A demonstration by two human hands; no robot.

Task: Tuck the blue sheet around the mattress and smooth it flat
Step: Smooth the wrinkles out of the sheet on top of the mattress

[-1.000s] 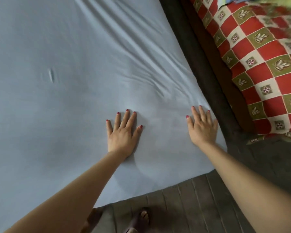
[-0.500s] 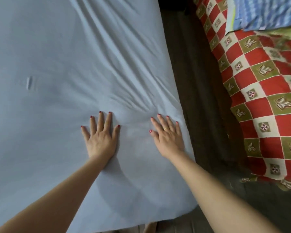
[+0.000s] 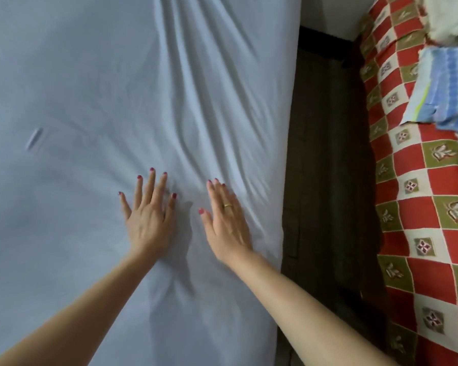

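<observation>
Both hands had been slid up the bed since the earlier frames, and the foot edge of the mattress with the floorboards below it was no longer seen. The left hand was laid flat on the blue sheet, fingers straight and spread, nothing gripped. The right hand was pressed flat just beside it, fingers straight and close together (a gold ring was worn on one), and nothing was held by it either. A narrow strip of sheet was left between the two hands. The sheet was spread over the mattress and filled the left and middle of the view. Long creases were fanned out from ahead of the fingertips toward the top of the frame, and a small raised pucker was seen well apart to the left. The sheet's right edge was seen near the right hand, falling straight into a dark gap. Across that gap a red and olive checked cover was spread, and a blue striped cloth was lying on it. Wide smooth sheet was left open to the left of the hands.
</observation>
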